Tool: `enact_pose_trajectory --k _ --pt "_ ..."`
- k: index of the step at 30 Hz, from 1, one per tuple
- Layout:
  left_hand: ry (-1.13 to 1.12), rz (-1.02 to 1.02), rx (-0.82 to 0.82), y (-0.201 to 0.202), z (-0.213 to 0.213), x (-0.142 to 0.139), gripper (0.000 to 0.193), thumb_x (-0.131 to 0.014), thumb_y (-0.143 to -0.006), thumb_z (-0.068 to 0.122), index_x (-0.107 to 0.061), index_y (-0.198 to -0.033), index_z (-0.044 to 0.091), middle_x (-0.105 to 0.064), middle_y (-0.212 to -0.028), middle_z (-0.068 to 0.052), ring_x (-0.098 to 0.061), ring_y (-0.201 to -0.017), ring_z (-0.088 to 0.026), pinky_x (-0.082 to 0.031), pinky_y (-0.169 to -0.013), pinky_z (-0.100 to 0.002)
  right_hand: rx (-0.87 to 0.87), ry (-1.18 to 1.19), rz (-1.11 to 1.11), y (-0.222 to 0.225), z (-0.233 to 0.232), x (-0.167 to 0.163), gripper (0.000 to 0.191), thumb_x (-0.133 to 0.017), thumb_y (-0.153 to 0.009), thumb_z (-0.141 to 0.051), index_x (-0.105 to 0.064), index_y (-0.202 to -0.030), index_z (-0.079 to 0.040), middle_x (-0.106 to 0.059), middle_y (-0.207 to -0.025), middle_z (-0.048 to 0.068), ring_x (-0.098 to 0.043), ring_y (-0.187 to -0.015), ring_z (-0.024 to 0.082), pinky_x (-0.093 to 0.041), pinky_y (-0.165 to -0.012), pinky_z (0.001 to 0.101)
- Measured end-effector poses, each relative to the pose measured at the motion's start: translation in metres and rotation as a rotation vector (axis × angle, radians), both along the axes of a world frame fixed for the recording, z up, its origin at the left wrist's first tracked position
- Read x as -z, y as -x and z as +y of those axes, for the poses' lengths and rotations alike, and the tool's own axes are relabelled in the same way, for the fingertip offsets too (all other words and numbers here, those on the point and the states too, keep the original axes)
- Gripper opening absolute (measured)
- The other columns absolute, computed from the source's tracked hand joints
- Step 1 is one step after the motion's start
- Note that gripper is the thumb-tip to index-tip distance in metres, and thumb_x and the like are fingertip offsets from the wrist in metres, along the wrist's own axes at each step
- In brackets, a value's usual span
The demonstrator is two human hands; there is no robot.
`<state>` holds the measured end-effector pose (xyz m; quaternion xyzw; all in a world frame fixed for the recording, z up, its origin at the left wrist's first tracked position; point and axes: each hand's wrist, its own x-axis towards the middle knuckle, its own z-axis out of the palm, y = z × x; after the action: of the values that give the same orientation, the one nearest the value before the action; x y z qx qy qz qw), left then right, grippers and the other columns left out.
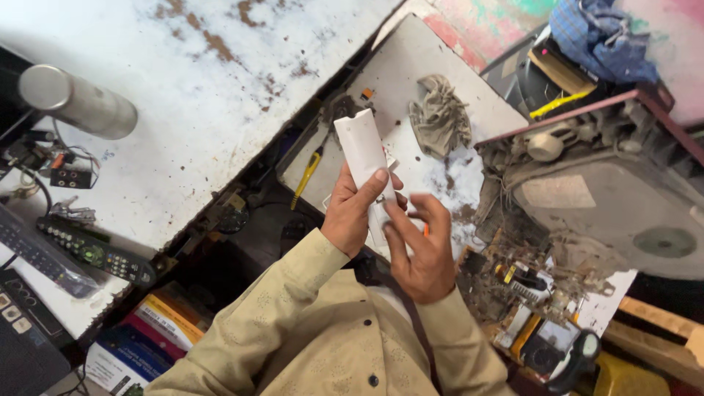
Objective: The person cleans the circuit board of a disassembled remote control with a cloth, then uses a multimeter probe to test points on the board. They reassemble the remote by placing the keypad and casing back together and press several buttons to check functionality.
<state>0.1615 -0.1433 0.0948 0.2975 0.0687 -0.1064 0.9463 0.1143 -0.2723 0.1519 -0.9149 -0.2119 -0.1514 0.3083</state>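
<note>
I see a long white plastic casing (pixel 361 150), shaped like a remote-control shell, held up on end in front of the chest, above the white workbench (pixel 220 88). My left hand (pixel 353 209) is wrapped round its lower part, thumb pressed on the front face and fingers closed behind it, which I judge keeps the casing steady and tilted toward the camera for a close look. My right hand (pixel 422 249) sits just beside the lower end, fingers half curled and loosely open; the fingertips touch or nearly touch the casing's bottom, and I cannot tell whether they pinch anything, though a small orange bit shows between them. Below the casing lies a white board (pixel 411 81) with a crumpled grey rag (pixel 440 117) and a yellow-handled tool (pixel 306 176) at its edge. To the right stands an opened dusty old television chassis (pixel 616 191), with a circuit board and parts (pixel 528 293) spilling near the right wrist, crowding that side. On the left of the bench lie a dark remote control (pixel 95 253) and a metal cylinder (pixel 77 101), well apart from both hands.
</note>
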Motion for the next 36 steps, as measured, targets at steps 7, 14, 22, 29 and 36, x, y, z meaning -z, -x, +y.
enact_pose_trajectory --k 7,14,22,29,36 --pt "-0.094 -0.011 0.012 -0.004 -0.006 0.020 0.035 -0.058 -0.110 0.024 -0.046 -0.137 0.005 -0.064 -0.102 -0.007 -0.062 -0.090 -0.014 -0.054 -0.078 -0.030 -0.049 -0.052 0.155 -0.007 -0.003 0.016 0.043 -0.069 -0.097 -0.005 -0.061 -0.140 -0.002 -0.052 -0.126 0.016 -0.059 -0.113 0.030 -0.056 -0.092 0.0385" --pt "-0.190 0.010 0.043 0.002 -0.006 0.036 0.041 -0.056 -0.105 0.024 -0.044 -0.141 0.010 -0.064 -0.100 -0.004 -0.061 -0.086 -0.011 -0.054 -0.074 -0.027 -0.030 -0.123 0.226 -0.015 0.002 0.022 0.032 -0.068 -0.094 -0.003 -0.057 -0.123 0.000 -0.052 -0.120 0.019 -0.058 -0.106 0.033 -0.052 -0.087 0.0423" --pt "-0.055 0.137 0.035 0.006 0.018 0.036 0.036 -0.055 -0.104 0.029 -0.046 -0.134 0.012 -0.066 -0.093 -0.012 -0.066 -0.072 -0.023 -0.059 -0.066 -0.038 0.140 -0.682 0.384 -0.005 -0.017 0.034 0.019 -0.065 -0.103 -0.001 -0.055 -0.119 -0.003 -0.066 -0.103 0.006 -0.067 -0.090 0.016 -0.059 -0.077 0.0277" --pt "0.067 0.217 0.103 0.014 0.033 0.020 0.036 -0.053 -0.105 0.031 -0.043 -0.135 0.013 -0.066 -0.096 -0.011 -0.069 -0.078 -0.026 -0.061 -0.072 -0.044 0.562 -0.437 0.603 -0.082 -0.060 0.087 0.025 -0.075 -0.089 -0.009 -0.066 -0.110 0.002 -0.074 -0.093 0.011 -0.068 -0.076 0.015 -0.055 -0.065 0.0288" --pt "0.066 0.136 0.107 0.032 0.034 0.014 0.039 -0.054 -0.106 0.031 -0.044 -0.138 0.013 -0.066 -0.098 -0.011 -0.069 -0.081 -0.025 -0.061 -0.074 -0.043 0.424 -0.130 0.181 -0.105 -0.046 0.092 0.030 -0.080 -0.088 -0.014 -0.072 -0.114 0.000 -0.074 -0.102 0.014 -0.070 -0.092 0.020 -0.057 -0.081 0.0359"
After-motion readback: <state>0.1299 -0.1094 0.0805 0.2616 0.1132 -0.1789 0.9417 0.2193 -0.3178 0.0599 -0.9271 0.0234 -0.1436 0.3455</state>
